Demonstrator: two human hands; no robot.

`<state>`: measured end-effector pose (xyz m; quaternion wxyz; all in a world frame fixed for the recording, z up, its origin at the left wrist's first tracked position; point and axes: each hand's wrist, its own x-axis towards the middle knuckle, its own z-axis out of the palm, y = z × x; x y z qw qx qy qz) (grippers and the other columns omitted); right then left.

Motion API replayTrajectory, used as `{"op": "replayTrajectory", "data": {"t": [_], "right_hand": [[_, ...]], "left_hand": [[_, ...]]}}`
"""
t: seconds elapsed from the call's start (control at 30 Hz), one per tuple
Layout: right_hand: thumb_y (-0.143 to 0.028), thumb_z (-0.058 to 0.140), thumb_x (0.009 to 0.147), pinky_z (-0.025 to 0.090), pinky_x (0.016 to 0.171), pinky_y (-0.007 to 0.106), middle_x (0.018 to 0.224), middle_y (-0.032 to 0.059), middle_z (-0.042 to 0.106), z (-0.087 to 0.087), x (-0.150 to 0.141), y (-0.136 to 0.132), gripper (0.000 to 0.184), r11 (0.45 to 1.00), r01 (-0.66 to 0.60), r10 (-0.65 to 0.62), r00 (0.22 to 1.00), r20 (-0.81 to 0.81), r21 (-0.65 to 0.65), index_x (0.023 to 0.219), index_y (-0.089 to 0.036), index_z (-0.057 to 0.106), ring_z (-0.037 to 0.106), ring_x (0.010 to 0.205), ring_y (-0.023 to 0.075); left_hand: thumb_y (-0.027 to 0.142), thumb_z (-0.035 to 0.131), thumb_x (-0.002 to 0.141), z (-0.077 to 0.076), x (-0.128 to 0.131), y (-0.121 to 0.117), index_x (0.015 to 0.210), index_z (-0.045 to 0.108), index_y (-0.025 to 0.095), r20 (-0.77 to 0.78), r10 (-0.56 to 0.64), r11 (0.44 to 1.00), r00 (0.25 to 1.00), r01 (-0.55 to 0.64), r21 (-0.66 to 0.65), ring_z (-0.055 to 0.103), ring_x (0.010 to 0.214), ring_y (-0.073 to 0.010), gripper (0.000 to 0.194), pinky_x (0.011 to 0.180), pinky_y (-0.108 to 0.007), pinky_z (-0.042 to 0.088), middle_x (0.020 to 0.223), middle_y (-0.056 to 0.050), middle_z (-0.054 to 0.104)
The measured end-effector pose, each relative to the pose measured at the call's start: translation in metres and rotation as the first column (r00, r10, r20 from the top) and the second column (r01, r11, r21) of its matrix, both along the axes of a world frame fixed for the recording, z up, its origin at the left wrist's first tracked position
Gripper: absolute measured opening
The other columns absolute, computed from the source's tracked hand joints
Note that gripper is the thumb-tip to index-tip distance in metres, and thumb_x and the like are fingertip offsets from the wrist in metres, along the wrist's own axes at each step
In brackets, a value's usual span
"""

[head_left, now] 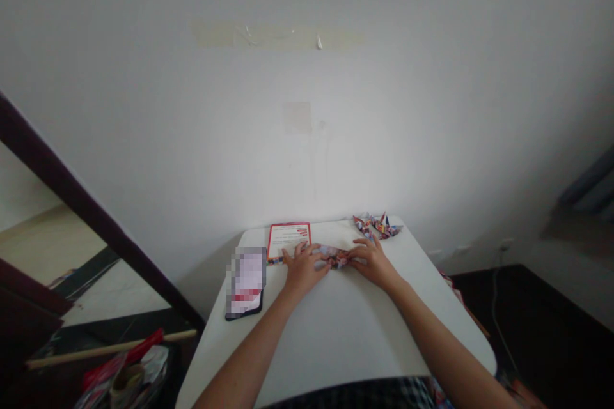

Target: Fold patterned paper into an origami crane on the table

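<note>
A folded piece of colourful printed paper (337,258) lies on the white table between my two hands. My left hand (306,266) grips its left end with thumb and fingertips. At the other end my right hand (373,262) pinches the paper, with its fingers bent. Just beyond my right hand sit folded paper cranes (378,226) of similar printed paper, near the table's back edge. A stack of printed sheets with a red border (289,239) lies behind my left hand, which covers its lower right corner.
A phone (246,284), its screen blurred out, rests on the left part of the white table (345,345). The wall (307,166) stands right behind the table. On the left are a dark-framed mirror (96,204) and a bag of odds and ends (134,374). A cable (496,307) hangs at the right.
</note>
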<state>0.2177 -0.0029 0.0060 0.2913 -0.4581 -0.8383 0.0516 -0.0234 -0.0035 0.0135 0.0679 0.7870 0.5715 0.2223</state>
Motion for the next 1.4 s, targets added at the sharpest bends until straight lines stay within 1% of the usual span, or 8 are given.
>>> {"op": "replayTrajectory", "data": {"t": [0.2,0.3,0.4,0.47,0.6,0.87,1.1,1.4], "right_hand": [[-0.037,0.063,0.088,0.015,0.114,0.058,0.100,0.0012,0.072,-0.001,-0.005,0.001,0.013,0.996,0.091,-0.091,0.995,-0.045,-0.006,0.094,-0.032,0.073,0.056,0.116,0.0238],[-0.038,0.062,0.088,0.019,0.113,0.055,0.100,0.0036,0.071,-0.003,-0.008,0.004,0.015,0.988,0.153,-0.154,0.986,-0.071,-0.021,0.091,-0.028,0.073,0.056,0.112,0.0231],[-0.040,0.061,0.089,0.023,0.111,0.052,0.090,0.0033,0.070,-0.002,-0.014,0.005,0.018,0.978,0.202,-0.204,0.978,-0.049,-0.049,0.086,-0.026,0.072,0.057,0.104,0.0224],[-0.042,0.059,0.090,0.023,0.110,0.052,0.086,0.0030,0.069,0.000,-0.018,0.005,0.020,0.973,0.227,-0.228,0.974,-0.011,-0.047,0.085,-0.026,0.071,0.057,0.102,0.0224],[-0.044,0.057,0.091,0.020,0.109,0.057,0.091,0.0043,0.070,0.001,-0.026,0.006,0.023,0.955,0.295,-0.293,0.955,0.052,-0.027,0.087,-0.026,0.070,0.055,0.105,0.0245],[-0.044,0.055,0.092,0.018,0.108,0.063,0.092,0.0051,0.070,-0.007,-0.030,0.011,0.024,0.949,0.314,-0.313,0.946,0.086,0.006,0.087,-0.026,0.069,0.054,0.103,0.0260],[-0.044,0.053,0.093,0.016,0.107,0.066,0.092,0.0047,0.069,-0.002,-0.031,0.010,0.023,0.952,0.307,-0.304,0.943,0.132,-0.002,0.090,-0.027,0.068,0.053,0.105,0.0267],[-0.042,0.052,0.094,0.011,0.108,0.067,0.096,0.0054,0.070,0.005,-0.037,0.010,0.023,0.940,0.339,-0.326,0.923,0.206,-0.031,0.092,-0.025,0.067,0.053,0.107,0.0277]], "left_hand": [[0.048,0.068,0.079,0.003,0.006,-0.005,0.095,0.072,0.037,-0.026,-0.007,1.000,1.000,0.007,-0.001,0.032,0.134,-0.0326,0.020,0.107,-0.078,0.003,0.130,0.001,0.060],[0.050,0.067,0.079,0.004,0.008,-0.007,0.096,0.071,0.036,-0.033,-0.010,1.000,0.999,0.010,0.003,0.035,0.131,-0.0319,0.022,0.107,-0.078,0.004,0.128,-0.001,0.059],[0.049,0.066,0.080,0.005,0.007,-0.007,0.097,0.071,0.036,-0.034,-0.008,1.000,0.999,0.008,0.003,0.036,0.130,-0.0312,0.023,0.107,-0.078,0.004,0.127,-0.001,0.059],[0.050,0.065,0.080,0.005,0.007,-0.007,0.097,0.070,0.036,-0.029,-0.011,1.000,1.000,0.011,-0.007,0.037,0.129,-0.0307,0.023,0.106,-0.078,0.004,0.128,-0.002,0.058],[0.051,0.065,0.079,0.004,0.006,-0.006,0.096,0.070,0.035,-0.022,-0.016,1.000,1.000,0.015,-0.025,0.037,0.128,-0.0310,0.024,0.106,-0.078,0.004,0.129,-0.002,0.056],[0.046,0.068,0.078,0.004,0.003,-0.006,0.095,0.071,0.040,-0.016,-0.031,0.999,0.999,0.030,-0.038,0.036,0.131,-0.0328,0.018,0.104,-0.081,0.003,0.130,0.002,0.057],[0.053,0.066,0.079,0.004,0.005,-0.006,0.091,0.073,0.039,0.013,-0.011,0.999,1.000,0.012,-0.044,0.037,0.130,-0.0326,0.019,0.104,-0.081,0.003,0.129,0.002,0.058],[0.050,0.069,0.078,0.003,0.009,-0.006,0.091,0.072,0.036,0.007,0.012,0.999,1.000,-0.011,-0.031,0.037,0.129,-0.0322,0.019,0.103,-0.081,0.003,0.129,0.001,0.058]]}}
